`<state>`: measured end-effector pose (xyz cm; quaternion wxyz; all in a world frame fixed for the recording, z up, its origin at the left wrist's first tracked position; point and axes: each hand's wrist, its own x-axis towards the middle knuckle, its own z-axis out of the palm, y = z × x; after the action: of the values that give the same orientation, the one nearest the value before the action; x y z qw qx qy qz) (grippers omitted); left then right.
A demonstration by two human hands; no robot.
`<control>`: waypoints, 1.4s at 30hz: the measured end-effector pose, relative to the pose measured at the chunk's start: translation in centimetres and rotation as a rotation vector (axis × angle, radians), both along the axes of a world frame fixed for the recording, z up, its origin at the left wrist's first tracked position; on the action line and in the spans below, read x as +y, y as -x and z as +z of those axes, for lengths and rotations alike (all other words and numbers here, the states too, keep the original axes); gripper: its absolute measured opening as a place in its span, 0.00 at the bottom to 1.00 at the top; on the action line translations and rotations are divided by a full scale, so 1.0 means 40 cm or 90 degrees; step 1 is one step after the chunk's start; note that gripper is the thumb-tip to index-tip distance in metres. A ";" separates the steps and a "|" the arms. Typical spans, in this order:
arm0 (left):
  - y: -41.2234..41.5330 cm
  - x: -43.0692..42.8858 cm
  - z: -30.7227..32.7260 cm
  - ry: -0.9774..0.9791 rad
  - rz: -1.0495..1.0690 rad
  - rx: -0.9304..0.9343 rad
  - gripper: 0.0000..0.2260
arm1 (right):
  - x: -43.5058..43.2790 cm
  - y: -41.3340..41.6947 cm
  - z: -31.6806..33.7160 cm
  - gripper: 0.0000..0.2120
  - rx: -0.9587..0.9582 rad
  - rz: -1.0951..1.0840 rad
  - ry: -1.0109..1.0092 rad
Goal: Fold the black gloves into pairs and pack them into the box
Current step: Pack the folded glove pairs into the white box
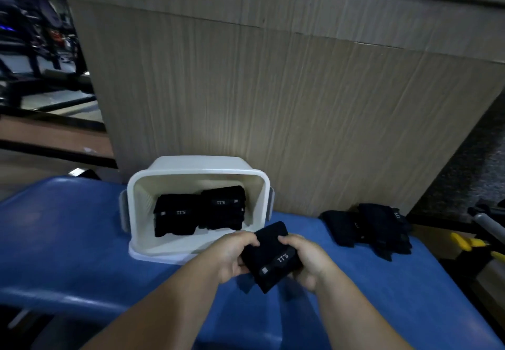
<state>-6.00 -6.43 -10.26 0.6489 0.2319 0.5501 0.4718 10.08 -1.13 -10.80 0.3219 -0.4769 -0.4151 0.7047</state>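
A folded pair of black gloves (270, 258) is held above the blue surface, just in front of the white box (136, 213). My left hand (232, 256) grips its left side and my right hand (307, 261) grips its right side, fingers curled over the top edge. Inside the box lie two stacks of folded black gloves: one on the left (176, 217) and a taller one on the right (222, 207). A pile of loose black gloves (369, 226) lies on the blue surface to the right.
The blue padded surface (82, 240) carries the box and gloves. A tall wood-grain panel (273, 90) rises directly behind the box. Yellow-handled tools (470, 243) and a metal tube (489, 222) sit off the right edge.
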 end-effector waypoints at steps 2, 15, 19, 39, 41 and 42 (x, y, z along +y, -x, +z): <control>0.022 -0.013 0.006 -0.018 0.041 -0.010 0.09 | -0.012 0.034 0.009 0.07 0.011 -0.019 -0.014; 0.151 -0.068 0.014 -0.147 0.263 -0.063 0.20 | -0.052 0.248 0.050 0.02 0.056 -0.101 -0.086; 0.183 -0.070 0.021 -0.148 0.325 0.092 0.20 | -0.045 0.309 0.061 0.01 0.027 -0.092 -0.117; 0.326 0.030 0.056 -0.071 0.419 0.515 0.10 | 0.036 0.478 0.102 0.21 -0.295 0.122 -0.390; 0.332 0.036 0.046 -0.065 0.381 0.558 0.13 | 0.042 0.488 0.096 0.24 -0.383 0.142 -0.466; 0.335 0.040 0.037 -0.062 0.356 0.590 0.14 | 0.046 0.492 0.093 0.25 -0.424 0.156 -0.500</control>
<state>-19.42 -4.85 -8.79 0.1764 0.2903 0.7966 0.5000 -9.59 0.69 -7.08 0.2422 -0.4663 -0.7802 0.3394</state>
